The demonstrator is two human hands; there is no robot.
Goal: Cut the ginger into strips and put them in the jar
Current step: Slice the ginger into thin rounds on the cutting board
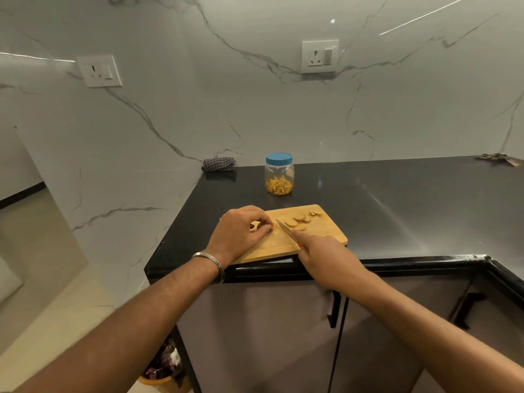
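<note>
My left hand (241, 228) is curled over a small piece of ginger (272, 226) at the left part of the wooden cutting board (326, 231), fingertips pinching it down against the wood, and a pale bit of ginger also shows through the gap under my knuckles. My right hand (326, 259) is closed around the handle of a knife (286, 230), index finger stretched along the top of the blade; the tip points up and to the left, ending just beside the piece I am holding (whether the edge actually touches it I cannot tell). A few round ginger slices (297, 221) lie on the board to the right of the blade, with some small scraps (314, 213) near the far corner. The board sits at the front edge of the black countertop (397, 199), its near corner slightly over the rim. Beyond the board, well apart from it, stands the clear jar (279, 177) with its blue lid (279, 159) on and a heap of yellow strips in the bottom. A folded checked cloth (219, 164) lies at the back against the marble wall, left of the jar. A metal bangle (211, 265) circles my left wrist.
</note>
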